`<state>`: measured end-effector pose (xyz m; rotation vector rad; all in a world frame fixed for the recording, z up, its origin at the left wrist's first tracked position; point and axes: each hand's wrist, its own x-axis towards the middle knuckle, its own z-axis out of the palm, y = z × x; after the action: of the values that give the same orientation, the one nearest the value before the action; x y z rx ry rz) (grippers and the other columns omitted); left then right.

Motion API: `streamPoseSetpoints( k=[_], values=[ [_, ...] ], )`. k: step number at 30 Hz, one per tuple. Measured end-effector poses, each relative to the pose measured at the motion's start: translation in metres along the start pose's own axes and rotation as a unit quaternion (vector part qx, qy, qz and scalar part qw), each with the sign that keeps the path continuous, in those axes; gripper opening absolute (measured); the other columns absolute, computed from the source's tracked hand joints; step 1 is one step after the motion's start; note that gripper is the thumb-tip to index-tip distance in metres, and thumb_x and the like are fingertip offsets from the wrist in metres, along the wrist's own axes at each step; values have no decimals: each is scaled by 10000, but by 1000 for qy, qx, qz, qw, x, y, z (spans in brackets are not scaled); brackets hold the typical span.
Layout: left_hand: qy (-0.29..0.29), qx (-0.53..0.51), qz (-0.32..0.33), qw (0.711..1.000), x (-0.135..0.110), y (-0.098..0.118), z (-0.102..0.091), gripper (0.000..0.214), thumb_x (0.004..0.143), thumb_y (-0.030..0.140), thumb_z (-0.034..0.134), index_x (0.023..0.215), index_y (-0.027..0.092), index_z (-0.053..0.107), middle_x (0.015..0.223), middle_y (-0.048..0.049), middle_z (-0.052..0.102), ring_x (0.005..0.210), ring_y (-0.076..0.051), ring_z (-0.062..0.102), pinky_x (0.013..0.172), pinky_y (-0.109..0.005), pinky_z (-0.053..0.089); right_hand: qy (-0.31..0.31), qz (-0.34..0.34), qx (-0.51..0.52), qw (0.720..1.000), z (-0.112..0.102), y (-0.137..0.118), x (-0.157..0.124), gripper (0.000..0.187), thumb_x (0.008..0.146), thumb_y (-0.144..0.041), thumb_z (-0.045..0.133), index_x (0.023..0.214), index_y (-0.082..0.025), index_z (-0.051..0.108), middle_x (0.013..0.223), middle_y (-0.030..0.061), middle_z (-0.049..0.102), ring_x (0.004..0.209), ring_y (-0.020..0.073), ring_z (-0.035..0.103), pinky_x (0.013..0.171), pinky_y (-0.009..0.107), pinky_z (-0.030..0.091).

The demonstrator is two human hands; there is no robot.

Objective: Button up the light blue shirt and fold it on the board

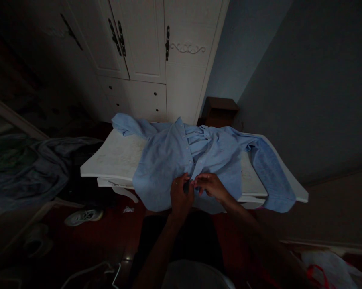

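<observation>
A light blue button-up shirt [165, 152] lies front up across a white table [114, 154], its lower hem hanging over the near edge. The collar end points away from me, and the two front edges lie apart over the upper chest. One sleeve stretches to the far left; the other drapes off the right side. At the lower front edges, my left hand [181, 194] pinches the shirt's cloth. Close beside it, the fingers of my right hand [209, 186] are closed on the opposite front edge. Whether a button sits between the fingertips is too dark to see.
Behind the table stands a white wardrobe [145, 48] with dark handles. A small brown cabinet [221, 110] is by the wall. Clothes [48, 168] are heaped at left, above a shoe [84, 217] on the red floor. A white hanger [90, 269] lies at lower left.
</observation>
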<state>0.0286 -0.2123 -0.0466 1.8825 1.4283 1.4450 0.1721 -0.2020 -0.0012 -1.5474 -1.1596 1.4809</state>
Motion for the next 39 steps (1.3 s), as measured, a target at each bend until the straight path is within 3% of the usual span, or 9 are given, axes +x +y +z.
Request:
streamPoseSetpoints(
  k=[6, 14, 27, 31, 39],
  values=[
    [-3, -9, -18, 1000, 5, 3, -4, 83, 864, 222, 568, 906, 189, 631, 853, -52, 689, 826, -176, 639, 798, -336, 513, -3, -5, -5, 1000, 0, 1, -1, 214, 665, -354, 647, 747, -158, 665, 730, 37, 719, 417, 88, 561, 310, 157, 205],
    [-62, -50, -103, 992, 14, 8, -6, 80, 833, 248, 623, 894, 198, 611, 844, -25, 703, 804, -164, 669, 773, -308, 528, -4, -18, 4, 1000, -1, 4, -2, 250, 677, -393, 652, 774, -162, 654, 731, 34, 711, 420, 94, 563, 304, 159, 224],
    [-33, -64, -150, 986, 12, 7, -7, 87, 818, 268, 634, 859, 211, 583, 812, -2, 693, 787, -157, 671, 752, -293, 529, 4, -29, 5, 1000, 1, 1, -3, 191, 656, -338, 619, 718, -162, 657, 674, 24, 688, 429, 87, 528, 360, 176, 265],
    [-33, -63, -142, 987, 11, 6, -8, 72, 826, 263, 624, 838, 203, 585, 783, 0, 676, 742, -148, 644, 726, -281, 514, -4, -15, 11, 1000, -2, 1, -5, 183, 667, -322, 635, 733, -154, 667, 681, 30, 689, 436, 87, 531, 358, 177, 244],
    [-55, -18, -52, 997, 7, 1, -9, 58, 859, 237, 590, 845, 187, 617, 801, -27, 667, 783, -165, 629, 743, -297, 506, -56, -20, -26, 998, -10, 6, 6, 247, 674, -374, 658, 801, -162, 659, 709, 25, 698, 439, 100, 555, 327, 173, 257]
  ],
)
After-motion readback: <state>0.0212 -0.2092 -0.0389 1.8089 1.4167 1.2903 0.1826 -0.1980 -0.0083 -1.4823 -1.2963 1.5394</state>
